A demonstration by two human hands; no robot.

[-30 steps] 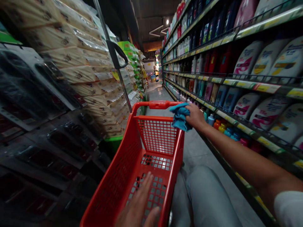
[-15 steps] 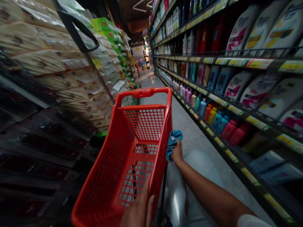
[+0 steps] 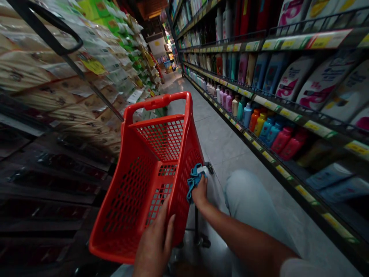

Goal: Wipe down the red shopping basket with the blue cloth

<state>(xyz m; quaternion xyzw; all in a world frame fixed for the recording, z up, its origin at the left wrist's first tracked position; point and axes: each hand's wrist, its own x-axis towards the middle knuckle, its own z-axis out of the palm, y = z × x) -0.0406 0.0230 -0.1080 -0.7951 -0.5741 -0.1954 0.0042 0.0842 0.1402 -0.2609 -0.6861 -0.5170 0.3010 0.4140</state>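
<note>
A red plastic shopping basket cart [image 3: 138,192] stands tilted in a shop aisle in front of me. My right hand [image 3: 200,192] is closed on a blue cloth [image 3: 193,181] and presses it against the outside of the basket's right wall, low down. My left hand [image 3: 155,242] rests on the near right rim of the basket, fingers together and curled over the edge. My knee in light trousers [image 3: 248,200] is bent on the floor to the right of the basket.
Shelves of coloured bottles [image 3: 259,123] and refill pouches [image 3: 317,88] run along the right. Stacked paper packs [image 3: 57,100] and dark packaged goods [image 3: 43,181] fill the left. A black cart handle [image 3: 57,42] rises at upper left. The grey tiled floor [image 3: 219,142] stretches ahead.
My right hand has carried the blue cloth from the basket's top handle down along its right outer wall. My left hand has shifted from inside the basket onto its near rim.
</note>
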